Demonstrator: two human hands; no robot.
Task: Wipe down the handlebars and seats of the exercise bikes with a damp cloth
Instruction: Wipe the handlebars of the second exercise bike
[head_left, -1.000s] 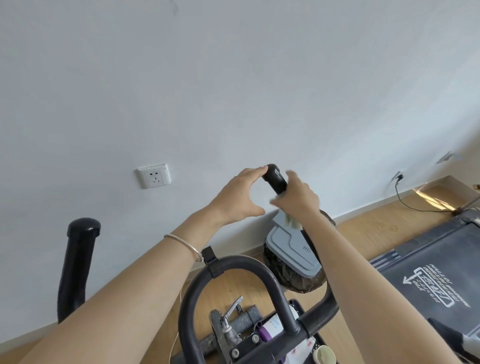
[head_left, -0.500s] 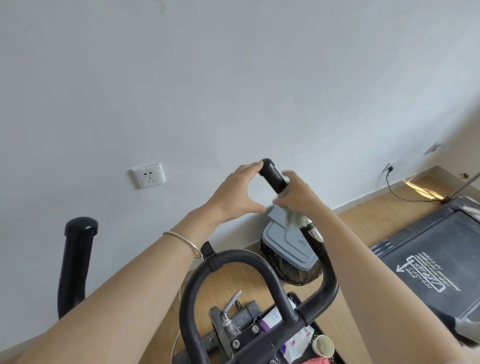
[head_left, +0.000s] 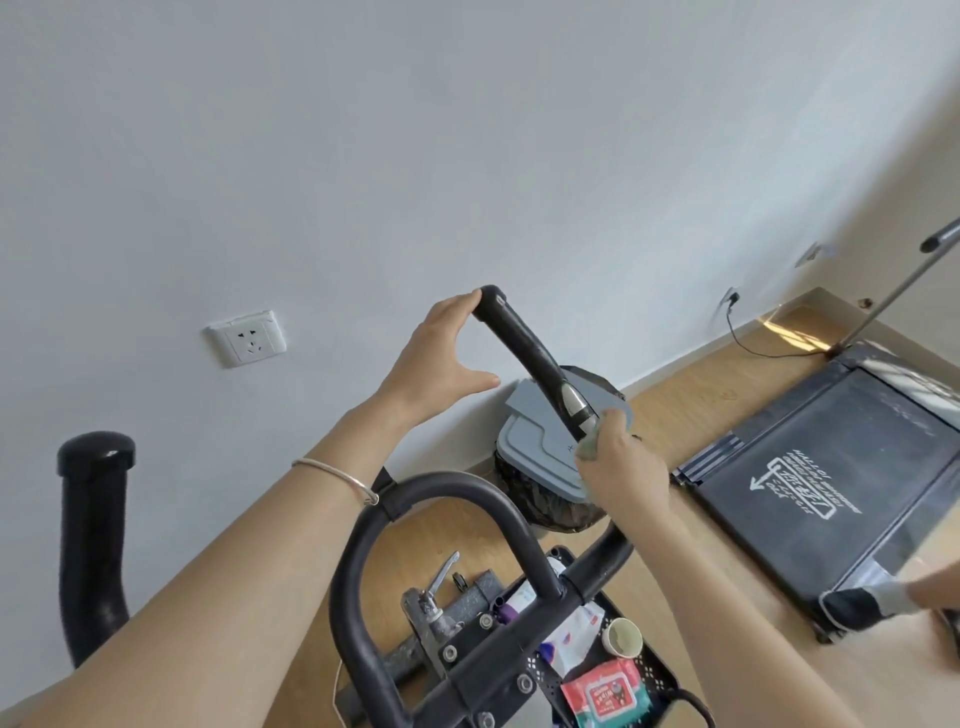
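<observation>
Right grip clamped round a crumpled grey-green cloth, low on the handlebar, just below its shiny metal sensor plate. Left grip apart: straight fingertips touching the handlebar's rounded top cap, thumb spread wide below, clear of the tube. Matte black foam sleeve, round in section, slanting up and left towards the pale wall. Thin metal bangle on the left wrist. Nearer, a smooth black loop bar; far left, a second foam-covered bar with a glossy cap. Behind the handlebar, a grey plastic bin lid over a black liner, close beside the right grip. Open wooden floor between bin and treadmill deck at right. Near edge: black mesh basket with a wipes packet and a paper cup.
</observation>
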